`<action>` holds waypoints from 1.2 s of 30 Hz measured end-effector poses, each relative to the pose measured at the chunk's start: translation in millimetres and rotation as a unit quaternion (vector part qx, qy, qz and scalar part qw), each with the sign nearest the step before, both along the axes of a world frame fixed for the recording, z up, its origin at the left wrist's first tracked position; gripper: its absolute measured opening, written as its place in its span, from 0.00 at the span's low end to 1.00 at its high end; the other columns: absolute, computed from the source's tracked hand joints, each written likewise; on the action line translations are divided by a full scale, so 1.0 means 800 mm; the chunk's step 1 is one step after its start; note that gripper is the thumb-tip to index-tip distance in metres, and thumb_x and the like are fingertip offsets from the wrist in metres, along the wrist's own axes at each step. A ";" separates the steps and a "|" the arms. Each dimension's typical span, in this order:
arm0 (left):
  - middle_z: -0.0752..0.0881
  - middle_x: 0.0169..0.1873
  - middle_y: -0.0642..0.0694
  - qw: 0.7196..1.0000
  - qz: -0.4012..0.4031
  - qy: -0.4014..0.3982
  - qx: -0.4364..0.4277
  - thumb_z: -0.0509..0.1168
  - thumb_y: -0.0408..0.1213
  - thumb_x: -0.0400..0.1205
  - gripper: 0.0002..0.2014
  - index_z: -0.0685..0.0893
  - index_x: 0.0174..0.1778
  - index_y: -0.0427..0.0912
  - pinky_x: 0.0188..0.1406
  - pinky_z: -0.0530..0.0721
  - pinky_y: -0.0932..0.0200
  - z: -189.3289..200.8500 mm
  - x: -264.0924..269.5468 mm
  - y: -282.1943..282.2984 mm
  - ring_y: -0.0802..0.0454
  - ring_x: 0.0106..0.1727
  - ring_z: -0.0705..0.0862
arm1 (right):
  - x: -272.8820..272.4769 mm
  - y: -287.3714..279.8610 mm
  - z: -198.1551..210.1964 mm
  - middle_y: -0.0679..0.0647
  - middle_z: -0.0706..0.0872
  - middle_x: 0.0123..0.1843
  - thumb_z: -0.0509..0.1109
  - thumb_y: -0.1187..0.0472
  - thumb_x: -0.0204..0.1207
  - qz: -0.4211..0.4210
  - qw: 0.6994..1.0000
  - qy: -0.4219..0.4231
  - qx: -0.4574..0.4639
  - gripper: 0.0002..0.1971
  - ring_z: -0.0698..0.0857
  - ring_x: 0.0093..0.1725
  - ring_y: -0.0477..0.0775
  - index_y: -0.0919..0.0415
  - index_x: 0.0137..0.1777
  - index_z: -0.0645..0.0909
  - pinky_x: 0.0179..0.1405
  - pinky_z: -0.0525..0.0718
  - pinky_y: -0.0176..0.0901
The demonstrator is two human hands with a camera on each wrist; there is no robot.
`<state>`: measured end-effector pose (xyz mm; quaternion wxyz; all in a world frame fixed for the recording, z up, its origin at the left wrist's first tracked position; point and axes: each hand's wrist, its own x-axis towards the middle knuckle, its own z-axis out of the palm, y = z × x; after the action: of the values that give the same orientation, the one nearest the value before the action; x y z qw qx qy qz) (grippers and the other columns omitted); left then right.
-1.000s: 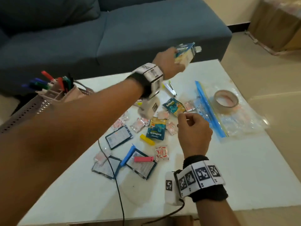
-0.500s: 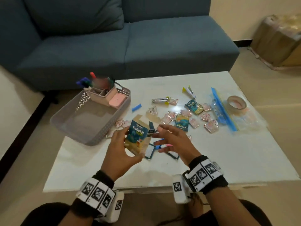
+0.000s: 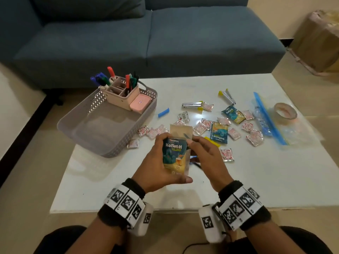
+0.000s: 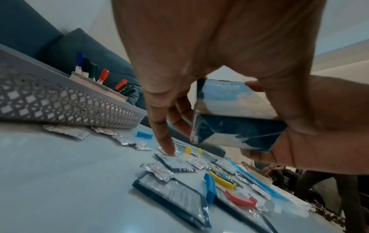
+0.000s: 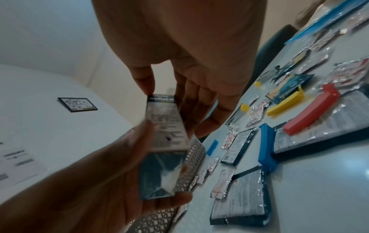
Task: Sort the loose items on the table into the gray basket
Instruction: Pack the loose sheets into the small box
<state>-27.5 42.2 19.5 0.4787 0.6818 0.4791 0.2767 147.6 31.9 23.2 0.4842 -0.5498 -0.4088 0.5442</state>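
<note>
My left hand point(image 3: 157, 162) grips a blue and yellow Koflet-H box point(image 3: 175, 156) upright above the table's near edge, its top flap open. My right hand point(image 3: 203, 154) pinches the box's upper right edge, thumb in front and fingers behind. The left wrist view shows the box point(image 4: 235, 123) held between thumb and fingers. In the right wrist view the thumb touches the top of the box point(image 5: 163, 126). The gray basket point(image 3: 128, 142) stands at the left and holds a pink organizer point(image 3: 121, 96) with markers. Several foil sachets point(image 3: 200, 128) lie loose on the table.
Two Koflet-H sachets point(image 3: 219, 132), two staplers point(image 3: 192, 105), a blue clip point(image 3: 163, 112), a zip bag point(image 3: 269, 118) and a tape roll point(image 3: 285, 110) lie on the white table point(image 3: 275, 180). Flat dark packets point(image 4: 173, 195) lie under my hands. A blue sofa point(image 3: 128, 43) stands behind.
My left hand has pulled the box back from far over the table to the near edge. My right hand has come onto the box. The head view has shifted, showing the basket.
</note>
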 end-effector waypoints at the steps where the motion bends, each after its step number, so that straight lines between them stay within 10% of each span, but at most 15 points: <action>1: 0.81 0.65 0.59 1.000 0.002 -0.008 -0.012 0.89 0.47 0.55 0.55 0.60 0.71 0.61 0.59 0.88 0.57 0.000 -0.002 0.003 0.62 0.62 0.85 | -0.002 0.004 0.000 0.51 0.92 0.49 0.65 0.57 0.85 0.010 1.000 0.006 0.002 0.10 0.90 0.46 0.50 0.57 0.59 0.85 0.45 0.87 0.45; 9: 0.78 0.67 0.59 0.999 -0.002 0.038 0.038 0.87 0.48 0.58 0.55 0.56 0.73 0.63 0.60 0.87 0.57 -0.006 0.006 0.009 0.60 0.62 0.85 | -0.009 0.018 0.000 0.51 0.92 0.49 0.63 0.56 0.85 0.025 0.998 0.051 -0.013 0.11 0.90 0.48 0.49 0.56 0.61 0.84 0.43 0.89 0.44; 17: 0.69 0.70 0.61 0.980 -0.009 0.158 0.119 0.82 0.54 0.64 0.47 0.58 0.72 0.63 0.59 0.85 0.65 -0.010 0.013 0.003 0.61 0.63 0.80 | -0.005 0.021 -0.016 0.59 0.90 0.48 0.67 0.58 0.83 -0.014 1.000 -0.026 0.003 0.07 0.88 0.50 0.68 0.58 0.55 0.85 0.45 0.86 0.75; 31: 0.64 0.82 0.57 0.975 0.014 0.209 0.079 0.84 0.49 0.62 0.68 0.35 0.82 0.64 0.67 0.83 0.49 -0.011 0.027 0.009 0.55 0.72 0.79 | 0.000 0.025 -0.017 0.55 0.90 0.49 0.68 0.66 0.80 -0.021 0.999 -0.027 0.017 0.10 0.89 0.45 0.44 0.62 0.60 0.82 0.39 0.85 0.36; 36: 0.76 0.72 0.57 0.991 0.052 0.118 0.025 0.87 0.43 0.59 0.61 0.54 0.82 0.55 0.67 0.81 0.63 -0.023 0.030 0.015 0.60 0.68 0.80 | 0.003 0.028 -0.015 0.55 0.91 0.52 0.66 0.70 0.80 -0.031 0.999 -0.006 0.016 0.11 0.89 0.47 0.42 0.63 0.60 0.82 0.41 0.85 0.33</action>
<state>-3.9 54.5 1.2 0.3865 0.6957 0.5599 0.2305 149.7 54.4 11.4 0.5072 -0.5578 -0.4028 0.5190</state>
